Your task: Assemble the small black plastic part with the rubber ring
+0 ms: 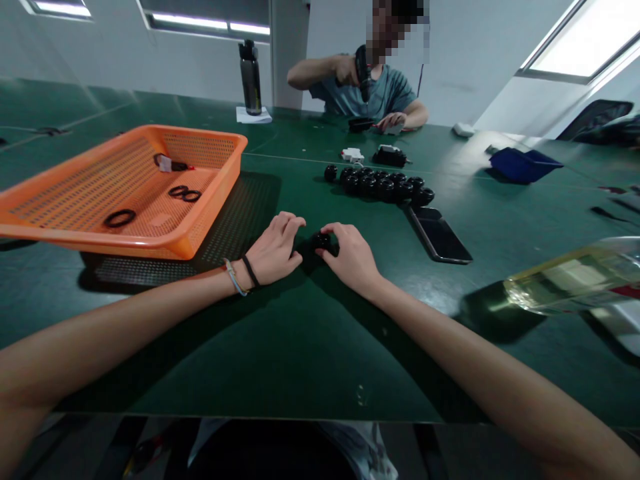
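Observation:
Between thumb and fingers, my right hand (351, 259) grips a small round black part (321, 241) just above the green table (280, 353). Just left of it, my left hand (275, 250) is held with thumb and fingers apart, and nothing shows between them. Beyond the hands, several shiny black round parts (385, 188) stand in rows. An orange basket (187, 243) at the left holds black rings (120, 217) and a dark coiled item with a white tag.
A phone (440, 235) lies right of the round parts. Farther right are a bottle of yellowish liquid (575, 277) and a blue tray (525, 165). Across the table, a person (367, 87) holds a power tool. A dark bottle (250, 79) stands at the back.

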Demonstrator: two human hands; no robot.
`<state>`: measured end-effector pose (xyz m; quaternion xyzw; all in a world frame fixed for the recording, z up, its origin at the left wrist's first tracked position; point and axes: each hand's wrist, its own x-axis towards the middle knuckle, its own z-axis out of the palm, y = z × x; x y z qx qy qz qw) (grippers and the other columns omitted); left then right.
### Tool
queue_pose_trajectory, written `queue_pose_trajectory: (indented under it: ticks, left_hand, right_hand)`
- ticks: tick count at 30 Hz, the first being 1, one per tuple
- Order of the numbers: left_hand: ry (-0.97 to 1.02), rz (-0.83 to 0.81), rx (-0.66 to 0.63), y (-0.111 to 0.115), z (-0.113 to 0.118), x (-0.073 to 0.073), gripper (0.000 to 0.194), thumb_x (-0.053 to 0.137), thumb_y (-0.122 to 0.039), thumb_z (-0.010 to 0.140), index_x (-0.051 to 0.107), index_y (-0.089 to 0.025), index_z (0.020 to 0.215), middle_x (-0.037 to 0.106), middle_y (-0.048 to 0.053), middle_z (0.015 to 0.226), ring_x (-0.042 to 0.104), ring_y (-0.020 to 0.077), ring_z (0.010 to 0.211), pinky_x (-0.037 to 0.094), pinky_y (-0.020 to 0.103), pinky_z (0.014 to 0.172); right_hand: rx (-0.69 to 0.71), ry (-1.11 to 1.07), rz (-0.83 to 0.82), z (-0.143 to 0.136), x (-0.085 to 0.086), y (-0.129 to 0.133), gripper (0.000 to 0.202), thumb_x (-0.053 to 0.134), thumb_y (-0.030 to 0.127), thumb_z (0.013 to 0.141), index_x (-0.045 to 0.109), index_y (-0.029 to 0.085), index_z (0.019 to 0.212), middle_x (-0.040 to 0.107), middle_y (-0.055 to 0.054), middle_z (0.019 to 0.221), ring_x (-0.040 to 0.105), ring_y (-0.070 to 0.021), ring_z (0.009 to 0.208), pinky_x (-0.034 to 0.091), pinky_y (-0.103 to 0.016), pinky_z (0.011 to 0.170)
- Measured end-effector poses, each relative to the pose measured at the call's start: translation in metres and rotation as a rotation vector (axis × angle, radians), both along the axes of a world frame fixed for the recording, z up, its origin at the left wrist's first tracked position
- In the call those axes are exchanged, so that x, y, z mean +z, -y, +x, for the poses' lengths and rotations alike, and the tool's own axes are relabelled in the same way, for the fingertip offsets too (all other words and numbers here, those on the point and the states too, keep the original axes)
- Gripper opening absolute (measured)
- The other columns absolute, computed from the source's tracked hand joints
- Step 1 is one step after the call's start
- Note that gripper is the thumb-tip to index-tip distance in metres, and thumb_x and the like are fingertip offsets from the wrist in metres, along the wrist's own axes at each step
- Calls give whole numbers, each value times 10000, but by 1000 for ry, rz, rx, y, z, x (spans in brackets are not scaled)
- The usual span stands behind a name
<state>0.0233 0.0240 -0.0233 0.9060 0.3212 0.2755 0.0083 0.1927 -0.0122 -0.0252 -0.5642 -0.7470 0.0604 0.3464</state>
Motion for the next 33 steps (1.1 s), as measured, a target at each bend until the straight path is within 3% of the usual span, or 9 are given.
queue_pose_trajectory:
  ticks: [5, 8, 13, 16, 19, 22, 26, 30, 33]
  left_hand:
    - [191, 3, -7, 0, 1, -1, 472, 405, 7, 596, 340, -153, 1036, 353, 76, 997, 398, 203, 954, 403, 411, 872]
    - [358, 79, -64, 4, 2, 2, 494, 402, 34, 610, 331, -177, 1051, 358, 69, 1016, 402, 197, 982, 400, 417, 877]
    - [417, 188, -407, 16, 6, 6, 412, 471, -73, 782, 320, -228, 1132, 410, 74, 1097, 439, 190, 1055, 450, 375, 850]
    - [390, 192, -510, 19, 8, 6, 441, 468, -91, 814, 297, -244, 1191, 432, 80, 1156, 421, 190, 1139, 438, 374, 896]
    - [379, 164, -442, 16, 9, 5, 551, 522, -123, 795, 242, -258, 1250, 373, 94, 1260, 337, 227, 1229, 362, 439, 975]
    - [282, 17, -331, 11, 10, 2, 696, 584, -185, 756, 165, -236, 1309, 304, 129, 1329, 302, 254, 1250, 327, 446, 1000]
    - [86, -255, -209, 4, 12, 1, 803, 588, -189, 739, 73, -188, 1356, 480, 115, 1196, 469, 227, 1107, 407, 396, 923]
    - [-52, -242, -95, 1, 11, 5, 446, 565, -187, 750, 441, -124, 1173, 563, 96, 1027, 525, 224, 959, 440, 379, 842]
    - [-65, -207, -29, -1, 8, 5, 302, 583, -219, 740, 556, -111, 1021, 551, 89, 962, 528, 217, 889, 452, 365, 798]
  right_hand:
    - [43, 4, -49, 3, 1, -3, 317, 621, 206, 651, 506, 200, 947, 593, -76, 959, 519, -248, 929, 437, -428, 786]
    - [91, -106, 13, 2, 3, 1, 262, 567, 257, 712, 504, 196, 959, 575, -85, 1011, 504, -236, 972, 437, -401, 785]
    - [368, -344, 15, -2, 4, 9, 329, 477, 432, 783, 468, 203, 1019, 582, -53, 967, 543, -184, 872, 454, -325, 729]
    - [383, -385, -6, -5, 4, 13, 402, 538, 465, 741, 465, 204, 1038, 589, -38, 920, 551, -170, 812, 457, -301, 703]
    - [271, -399, 31, -4, 6, 13, 365, 523, 441, 760, 490, 210, 1041, 597, -26, 891, 548, -147, 745, 451, -284, 663]
    - [156, -402, 69, -1, 8, 11, 307, 498, 422, 773, 518, 211, 996, 595, -29, 915, 548, -146, 768, 450, -280, 663]
    - [-30, -400, 107, 4, 7, 4, 225, 475, 379, 786, 524, 201, 914, 580, -40, 877, 540, -155, 781, 447, -279, 642]
    - [-50, -378, 71, 5, 6, 1, 169, 493, 328, 772, 500, 193, 874, 580, -36, 832, 544, -147, 733, 444, -275, 628]
    - [-14, -352, 7, 3, 5, 1, 155, 490, 295, 765, 470, 191, 879, 591, -31, 798, 565, -150, 709, 454, -293, 650]
